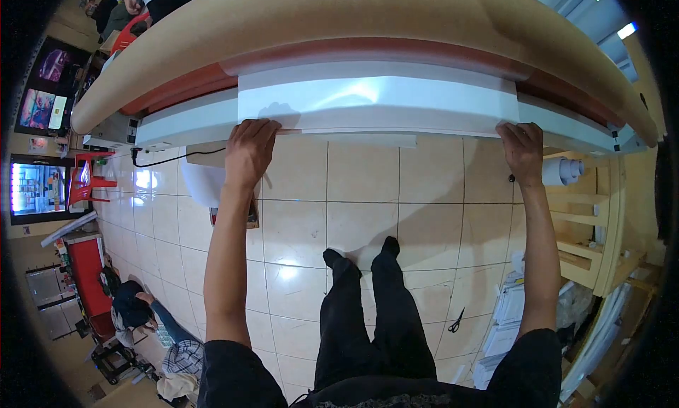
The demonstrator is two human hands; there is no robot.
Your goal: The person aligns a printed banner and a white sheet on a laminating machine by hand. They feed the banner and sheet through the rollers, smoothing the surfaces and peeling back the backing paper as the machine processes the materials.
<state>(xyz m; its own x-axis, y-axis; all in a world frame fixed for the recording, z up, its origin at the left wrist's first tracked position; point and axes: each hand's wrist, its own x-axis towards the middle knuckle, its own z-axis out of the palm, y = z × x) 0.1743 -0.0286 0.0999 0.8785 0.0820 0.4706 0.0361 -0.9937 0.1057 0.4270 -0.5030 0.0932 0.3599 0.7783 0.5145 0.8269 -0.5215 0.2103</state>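
Observation:
A wide white sheet (375, 100) lies over the front of a long roller machine, just below its large tan roll (339, 15) and a reddish-brown roller (212, 81). At the sheet's lower left corner, my left hand (249, 150) has its fingers curled over the edge. My right hand (523, 150) grips the lower right corner in the same way. Both thumbs are mostly hidden behind the sheet. The sheet spans the whole gap between my hands, with a bright reflection near its middle.
A black cable (170, 159) hangs from the machine's left end. Scissors (457, 320) lie on the tiled floor to the right. Wooden shelving (601, 231) holding rolls stands on the right. At lower left sits another person (134, 305); red chairs (83, 178) are farther off.

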